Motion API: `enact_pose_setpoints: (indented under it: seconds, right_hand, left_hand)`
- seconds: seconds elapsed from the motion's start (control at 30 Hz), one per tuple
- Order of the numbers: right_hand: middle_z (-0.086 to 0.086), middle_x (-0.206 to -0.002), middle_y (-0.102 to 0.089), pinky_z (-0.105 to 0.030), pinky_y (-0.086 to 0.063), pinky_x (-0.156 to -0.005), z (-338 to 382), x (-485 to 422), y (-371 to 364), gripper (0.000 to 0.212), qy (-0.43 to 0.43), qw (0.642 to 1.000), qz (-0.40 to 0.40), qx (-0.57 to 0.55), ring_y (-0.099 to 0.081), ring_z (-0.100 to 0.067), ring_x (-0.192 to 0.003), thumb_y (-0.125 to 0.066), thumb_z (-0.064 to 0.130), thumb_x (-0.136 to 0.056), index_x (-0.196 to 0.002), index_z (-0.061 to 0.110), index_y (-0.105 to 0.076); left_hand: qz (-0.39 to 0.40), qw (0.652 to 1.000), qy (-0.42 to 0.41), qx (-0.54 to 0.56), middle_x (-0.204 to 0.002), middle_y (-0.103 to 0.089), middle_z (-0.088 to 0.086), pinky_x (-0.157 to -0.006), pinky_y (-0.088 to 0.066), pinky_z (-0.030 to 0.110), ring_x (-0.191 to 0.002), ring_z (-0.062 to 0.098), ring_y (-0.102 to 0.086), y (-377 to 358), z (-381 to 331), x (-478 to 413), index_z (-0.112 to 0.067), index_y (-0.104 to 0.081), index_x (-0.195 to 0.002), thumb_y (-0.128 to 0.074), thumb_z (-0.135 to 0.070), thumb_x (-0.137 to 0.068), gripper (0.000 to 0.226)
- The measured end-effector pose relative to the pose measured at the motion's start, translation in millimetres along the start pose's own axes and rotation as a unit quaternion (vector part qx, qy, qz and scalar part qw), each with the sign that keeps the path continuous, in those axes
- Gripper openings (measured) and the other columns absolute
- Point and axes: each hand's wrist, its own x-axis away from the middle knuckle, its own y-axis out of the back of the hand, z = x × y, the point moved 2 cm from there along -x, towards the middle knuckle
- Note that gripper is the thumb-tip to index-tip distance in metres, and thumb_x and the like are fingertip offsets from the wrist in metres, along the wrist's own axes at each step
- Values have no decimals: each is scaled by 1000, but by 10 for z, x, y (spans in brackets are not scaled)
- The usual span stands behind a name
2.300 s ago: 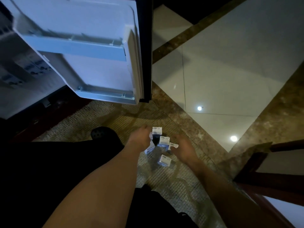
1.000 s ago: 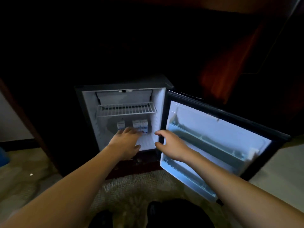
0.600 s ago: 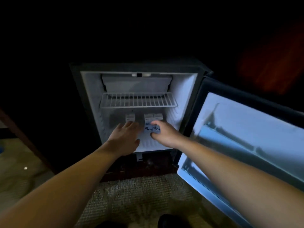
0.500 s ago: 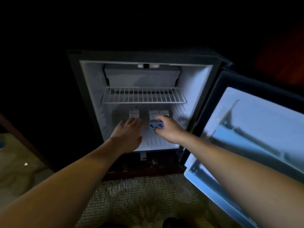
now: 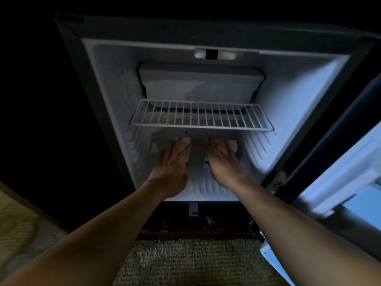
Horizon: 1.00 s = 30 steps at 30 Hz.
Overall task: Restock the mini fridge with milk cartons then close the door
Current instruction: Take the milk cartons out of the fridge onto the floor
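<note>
White milk cartons (image 5: pixel 185 139) are made out only dimly on the floor of the mini fridge (image 5: pixel 107 96), under the wire shelf (image 5: pixel 202 116), and are mostly covered by both hands. The left hand (image 5: pixel 173 166) and right hand (image 5: pixel 223 162) are laid flat against them, with fingers straight and spread. Placement is judged to be under way. Next, the hands must be drawn out and the open door (image 5: pixel 340 172) swung shut. The carton count is lost to blur.

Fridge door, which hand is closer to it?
Right. The right hand is inside the fridge, on the side toward the door; the left hand is beside it, farther away.
</note>
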Motion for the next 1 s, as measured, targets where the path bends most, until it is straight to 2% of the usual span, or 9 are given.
enact_pose_setpoints:
  seconds: [0.07, 0.17, 0.3, 0.43, 0.53, 0.63, 0.73, 0.8, 1.0]
  right_hand:
    - [-21, -156, -34, -54, -17, -121, 7, -4, -63, 74, 4, 997, -79, 26, -25, -44, -145, -55, -13, -76, -147, 1, -42]
    - [-20, -117, -58, -49, -44, -103, 20, 14, -130, 61, 2, 986, -163, 29, -51, -41, -113, -61, -11, -61, -120, 2, -63]
    - [-11, -103, -62, -42, -45, -97, 26, 108, -238, 50, 3, 980, -190, 61, -58, -33, -97, -72, -5, -63, -111, 7, -64]
    - [-4, -90, -62, -39, -44, -76, 69, 162, -310, 33, -1, 973, -210, 101, -58, -27, -85, -75, 5, -72, -103, 15, -66]
    - [-1, -89, -63, -37, -51, -62, 112, 205, -284, 43, -16, 979, -184, 85, -61, -25, -88, -84, 7, -65, -103, 17, -68]
    - [1, -89, -63, -30, -48, -50, 134, 248, -172, 49, -43, 990, -130, 44, -62, -24, -91, -89, 3, -58, -101, 16, -68]
    - [-2, -116, -61, -35, -54, -77, 133, 288, -16, 51, -40, 996, -82, -20, -54, -28, -114, -74, 3, -79, -126, 15, -57]
    - [-6, -131, -57, -39, -50, -93, 99, 319, 92, 56, -32, 997, -40, -65, -49, -31, -124, -66, 4, -87, -139, 15, -48]
    - [-5, -129, -61, -33, -46, -92, 100, 689, 629, 45, -27, 989, 3, -148, -55, -26, -122, -68, 13, -89, -131, 15, -55]
  left_hand:
    - [-6, 1000, -2, -8, -164, 20, -3, -123, -12, 51, -152, 29, 11, -60, 82, -62, -25, 1, -159, -56, -17, -90, 90]
    - [-27, 998, -17, -48, -165, 21, 6, -124, 2, 45, -152, 29, 14, -105, 98, -180, -20, 2, -160, -55, -19, -93, 89]
    - [-40, 998, -1, -47, -162, 29, 6, -121, 7, 47, -150, 30, 23, -99, 38, -378, -25, 7, -159, -56, -18, -94, 91]
    - [-16, 996, 28, -77, -163, 27, 7, -120, 5, 49, -150, 35, 21, -256, 32, -407, -23, 6, -160, -53, -18, -98, 85]
    - [-54, 992, 18, -114, -165, 4, 17, -121, -18, 50, -150, 42, -7, -322, 7, -341, -17, -19, -157, -45, -13, -101, 62]
    - [-58, 987, 25, -145, -156, -23, 14, -100, -45, 46, -132, 39, -41, -278, -31, -279, -25, -32, -151, -53, -12, -96, 60]
    - [-64, 980, 17, -187, -142, -42, 8, -80, -51, 38, -109, 31, -61, -148, -111, -173, -28, -46, -136, -55, -16, -97, 42]
    - [-48, 979, 19, -197, -137, -45, 7, -77, -51, 35, -109, 30, -63, -13, -168, -83, -27, -49, -133, -54, -14, -98, 38]
    - [6, 989, 0, -150, -135, -49, 3, -80, -53, 37, -104, 27, -65, 496, -367, 224, -33, -49, -134, -55, -2, -91, 54]
